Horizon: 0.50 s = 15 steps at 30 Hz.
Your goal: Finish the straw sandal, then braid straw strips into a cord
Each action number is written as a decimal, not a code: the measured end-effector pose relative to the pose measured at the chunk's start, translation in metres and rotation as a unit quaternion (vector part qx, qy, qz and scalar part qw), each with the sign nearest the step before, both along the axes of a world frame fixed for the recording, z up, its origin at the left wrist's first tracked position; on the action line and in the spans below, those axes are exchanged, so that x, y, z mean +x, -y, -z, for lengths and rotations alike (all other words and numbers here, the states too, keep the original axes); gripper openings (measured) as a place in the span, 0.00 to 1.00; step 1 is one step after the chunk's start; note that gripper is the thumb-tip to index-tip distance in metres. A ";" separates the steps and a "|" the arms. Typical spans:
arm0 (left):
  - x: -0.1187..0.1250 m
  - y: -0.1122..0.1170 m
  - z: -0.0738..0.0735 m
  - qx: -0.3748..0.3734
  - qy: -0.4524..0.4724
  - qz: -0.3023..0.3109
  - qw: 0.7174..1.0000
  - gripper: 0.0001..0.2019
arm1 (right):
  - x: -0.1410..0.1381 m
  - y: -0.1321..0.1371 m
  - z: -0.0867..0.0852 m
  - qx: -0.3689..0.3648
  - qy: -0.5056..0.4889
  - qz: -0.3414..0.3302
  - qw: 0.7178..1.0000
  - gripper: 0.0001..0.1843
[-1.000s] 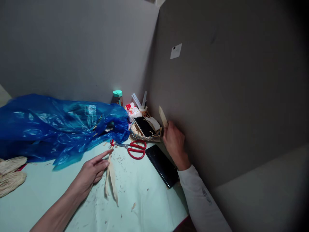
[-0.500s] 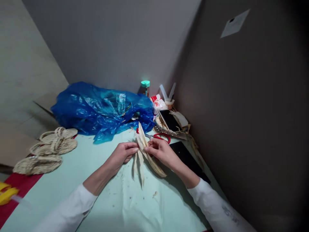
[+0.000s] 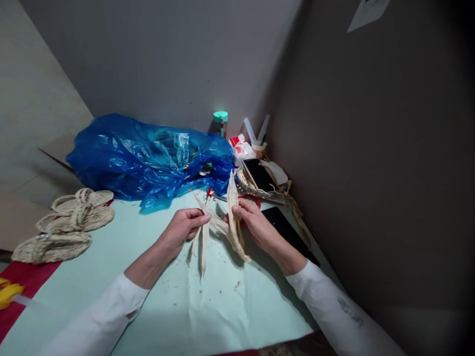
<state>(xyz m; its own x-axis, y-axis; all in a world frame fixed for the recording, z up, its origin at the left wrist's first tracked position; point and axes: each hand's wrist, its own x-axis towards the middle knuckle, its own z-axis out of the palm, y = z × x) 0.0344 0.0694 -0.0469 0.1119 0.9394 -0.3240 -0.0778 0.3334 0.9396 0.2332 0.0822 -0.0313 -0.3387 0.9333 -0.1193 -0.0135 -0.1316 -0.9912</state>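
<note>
My left hand (image 3: 182,228) is closed in a pinch on pale dried husk strips (image 3: 202,242) that hang down onto the pale green table cover (image 3: 208,306). My right hand (image 3: 253,223) is closed on another bunch of husk strips (image 3: 233,217), held upright and crossing the left bunch. The two bunches meet between my hands, near a small red tie (image 3: 208,192). Red-handled scissors (image 3: 249,198) lie just behind my right hand, mostly hidden by it.
A crumpled blue plastic bag (image 3: 148,158) lies at the back. Woven straw pieces (image 3: 63,227) lie at the left. A dark phone (image 3: 285,228) lies right of my hand. A small basket (image 3: 260,185) with a phone, a green-capped jar (image 3: 220,121) and packets fill the corner. Walls enclose back and right.
My right hand left the basket by the wall with a husk strip and joined the left hand. Both hands now hold husks lifted off the table. The view swung left and down.
</note>
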 end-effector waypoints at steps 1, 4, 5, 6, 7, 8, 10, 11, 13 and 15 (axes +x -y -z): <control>0.000 0.000 0.001 -0.001 0.001 0.000 1.000 0.15 | 0.001 0.000 -0.002 -0.021 -0.028 0.001 0.999 0.10; 0.000 -0.001 0.002 -0.002 0.001 0.000 1.000 0.15 | 0.004 0.000 -0.007 -0.031 -0.083 0.016 0.996 0.14; 0.001 -0.001 0.002 -0.003 0.000 -0.001 1.000 0.15 | 0.006 -0.001 -0.008 -0.029 -0.098 0.021 0.995 0.14; 0.001 -0.001 0.002 -0.004 -0.001 -0.003 1.000 0.15 | 0.007 -0.001 -0.011 -0.025 -0.111 0.030 0.993 0.14; 0.002 -0.001 0.002 -0.005 -0.002 -0.005 1.000 0.15 | 0.010 -0.002 -0.014 -0.017 -0.123 0.046 0.991 0.13; 0.002 -0.001 0.001 -0.006 -0.003 -0.007 1.000 0.15 | 0.013 -0.002 -0.018 -0.001 -0.130 0.069 0.989 0.11; 0.002 -0.001 0.000 -0.010 -0.007 -0.010 1.000 0.15 | 0.024 -0.002 -0.029 0.055 -0.122 0.133 0.982 0.09; 0.002 0.000 0.000 -0.012 -0.008 -0.010 1.000 0.15 | 0.032 -0.001 -0.035 0.099 -0.097 0.177 0.974 0.09; 0.001 0.000 0.000 -0.013 -0.010 -0.010 1.000 0.15 | 0.053 0.001 -0.048 0.215 0.026 0.289 0.932 0.08; 0.001 -0.001 0.001 -0.011 -0.011 -0.008 1.000 0.15 | 0.078 0.001 -0.056 0.329 0.251 0.404 0.816 0.07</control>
